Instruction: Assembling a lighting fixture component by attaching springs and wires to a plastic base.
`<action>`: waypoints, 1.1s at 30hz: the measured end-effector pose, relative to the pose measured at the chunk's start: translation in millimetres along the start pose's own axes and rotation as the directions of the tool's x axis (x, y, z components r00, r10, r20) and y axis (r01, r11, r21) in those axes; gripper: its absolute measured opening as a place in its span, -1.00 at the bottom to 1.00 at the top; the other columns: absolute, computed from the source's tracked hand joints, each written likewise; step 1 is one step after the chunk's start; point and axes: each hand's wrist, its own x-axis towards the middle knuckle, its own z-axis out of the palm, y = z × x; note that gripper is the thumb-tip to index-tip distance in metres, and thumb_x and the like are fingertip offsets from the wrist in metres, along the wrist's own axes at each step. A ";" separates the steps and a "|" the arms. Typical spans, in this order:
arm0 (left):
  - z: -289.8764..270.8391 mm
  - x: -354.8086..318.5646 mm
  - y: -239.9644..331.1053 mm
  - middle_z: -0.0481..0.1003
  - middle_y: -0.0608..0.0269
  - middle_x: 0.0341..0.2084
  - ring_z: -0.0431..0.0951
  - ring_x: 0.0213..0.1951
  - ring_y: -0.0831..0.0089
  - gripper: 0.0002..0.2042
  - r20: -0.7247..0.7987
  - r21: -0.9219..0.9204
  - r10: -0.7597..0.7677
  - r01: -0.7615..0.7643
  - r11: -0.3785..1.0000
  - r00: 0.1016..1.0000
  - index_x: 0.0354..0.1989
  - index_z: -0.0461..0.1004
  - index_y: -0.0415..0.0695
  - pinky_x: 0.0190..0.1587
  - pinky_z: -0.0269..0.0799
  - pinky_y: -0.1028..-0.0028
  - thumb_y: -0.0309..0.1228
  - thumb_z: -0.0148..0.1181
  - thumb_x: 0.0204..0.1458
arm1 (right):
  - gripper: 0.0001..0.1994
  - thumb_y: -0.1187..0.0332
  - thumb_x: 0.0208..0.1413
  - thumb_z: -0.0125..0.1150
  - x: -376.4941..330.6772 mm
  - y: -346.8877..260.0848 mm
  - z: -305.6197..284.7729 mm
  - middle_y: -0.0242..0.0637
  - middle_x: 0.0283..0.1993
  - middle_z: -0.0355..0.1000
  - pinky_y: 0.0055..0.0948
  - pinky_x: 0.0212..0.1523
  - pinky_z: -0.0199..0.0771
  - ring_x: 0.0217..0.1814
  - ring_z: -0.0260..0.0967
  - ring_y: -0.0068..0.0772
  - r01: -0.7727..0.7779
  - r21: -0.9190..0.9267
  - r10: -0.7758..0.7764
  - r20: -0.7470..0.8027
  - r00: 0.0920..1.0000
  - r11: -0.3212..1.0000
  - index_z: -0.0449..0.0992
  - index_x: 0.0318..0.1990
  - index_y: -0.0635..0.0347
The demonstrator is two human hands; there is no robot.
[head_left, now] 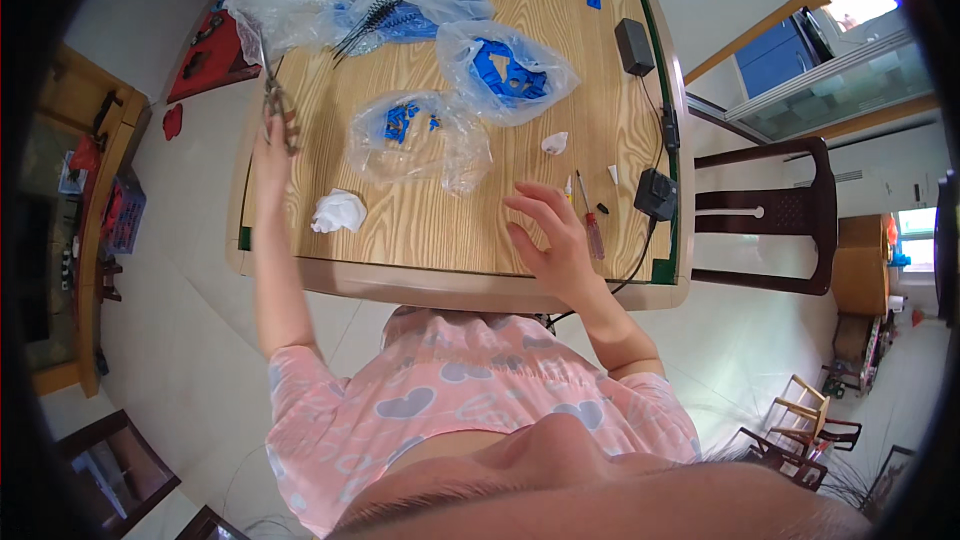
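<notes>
My left hand (272,145) reaches out over the left edge of the wooden table (420,230) and grips a pair of scissors (280,105) near a clear plastic bag (270,15). My right hand (550,235) rests open on the table near the front edge, fingers spread, holding nothing. Just right of it lie a red-handled screwdriver (592,230) and a small white tube (568,186). A clear bag with small blue parts (410,135) lies ahead of me, and another bag with larger blue parts (505,70) sits behind it.
A crumpled white tissue (338,211) lies front left and a smaller one (554,143) mid-right. Two black power adapters (634,45) (656,193) with a cable run along the right edge. A dark wooden chair (770,215) stands right of the table.
</notes>
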 end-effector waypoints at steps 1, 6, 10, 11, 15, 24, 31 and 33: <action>-37.6 33.6 -33.9 0.49 0.12 -0.07 0.51 -0.10 0.38 -0.60 -0.006 0.247 0.004 -0.003 0.969 1.000 0.18 0.27 -0.10 -0.18 0.45 0.35 -0.16 -0.20 0.29 | -0.68 0.51 -0.01 0.27 -7.5 2.8 -2.4 -0.09 0.04 0.35 -0.22 -0.02 0.42 0.06 0.35 -0.02 -0.050 -0.014 0.051 0.043 0.998 0.999 0.48 -0.05 0.15; -69.5 89.8 -103.6 0.46 -0.05 -0.05 0.47 -0.01 0.08 -0.48 -0.021 0.987 -0.016 0.023 0.159 1.000 0.19 0.27 -0.16 -0.01 0.38 0.13 -0.02 -0.24 0.26 | -0.68 0.50 0.03 0.22 -29.6 19.0 -2.0 -0.09 0.03 0.35 -0.23 0.02 0.39 0.08 0.34 -0.01 -0.150 -0.025 0.151 0.093 0.984 0.988 0.45 -0.02 0.16; 8.0 79.1 -63.2 0.34 -0.11 0.08 0.32 0.14 -0.04 -0.34 -0.162 0.963 0.016 0.155 0.219 0.987 0.20 0.27 -0.08 0.06 0.25 -0.08 0.21 -0.21 0.14 | -0.70 0.50 0.04 0.21 -34.7 20.8 -0.4 -0.08 0.02 0.35 -0.24 0.04 0.38 0.08 0.33 -0.01 -0.218 -0.023 0.219 0.082 0.972 0.976 0.45 -0.03 0.17; 10.9 77.8 -64.9 0.29 -0.10 0.13 0.28 0.17 -0.04 -0.30 -0.183 0.959 0.032 0.171 0.228 0.983 0.21 0.27 -0.04 0.06 0.24 -0.10 0.27 -0.20 0.10 | -0.70 0.50 0.04 0.21 -36.3 20.2 -0.3 -0.08 0.02 0.35 -0.24 0.04 0.38 0.08 0.33 -0.01 -0.217 -0.024 0.218 0.082 0.972 0.976 0.45 -0.03 0.17; 10.9 79.8 -73.4 0.22 -0.06 0.19 0.27 0.17 -0.04 -0.34 -0.131 0.977 0.080 0.115 0.179 0.988 0.21 0.28 0.03 0.07 0.22 -0.11 0.25 -0.15 0.09 | -0.70 0.50 0.03 0.22 -40.2 24.8 -2.9 -0.08 0.01 0.36 -0.24 0.03 0.38 0.07 0.34 -0.01 -0.223 -0.025 0.224 0.090 0.970 0.975 0.45 -0.04 0.19; 31.1 41.3 -8.3 0.33 0.01 0.09 0.31 0.12 0.02 -0.55 0.029 0.931 0.462 -0.192 0.311 0.887 0.12 0.37 -0.02 0.05 0.26 -0.02 -0.19 0.18 0.04 | -0.90 0.48 0.01 0.22 1.1 76.1 -46.5 -0.17 -0.34 0.43 -0.27 -0.21 0.40 -0.21 0.41 -0.11 -0.296 -0.224 0.263 -0.166 0.951 0.929 0.54 -0.28 0.21; 172.0 -17.0 68.7 0.50 0.10 -0.31 0.45 -0.15 0.08 -0.90 0.345 0.355 0.669 -0.751 0.556 0.658 -0.34 0.53 -0.18 -0.08 0.36 0.19 -0.50 0.15 -0.03 | -0.82 0.38 0.10 0.08 152.5 164.0 9.8 -0.10 -0.18 0.50 -0.23 -0.17 0.47 -0.15 0.49 -0.12 -0.150 -0.519 0.246 0.120 0.962 0.841 0.57 -0.21 0.16; 202.1 -21.5 65.2 0.51 0.08 -0.31 0.47 -0.16 0.09 -0.89 0.435 0.279 0.665 -0.793 0.541 0.607 -0.32 0.54 -0.18 -0.09 0.38 0.21 -0.49 0.14 -0.02 | -0.80 0.38 0.11 0.04 179.2 179.9 35.4 -0.06 -0.15 0.50 -0.19 -0.14 0.48 -0.10 0.49 -0.08 -0.140 -0.615 0.314 0.185 0.931 0.776 0.57 -0.21 0.17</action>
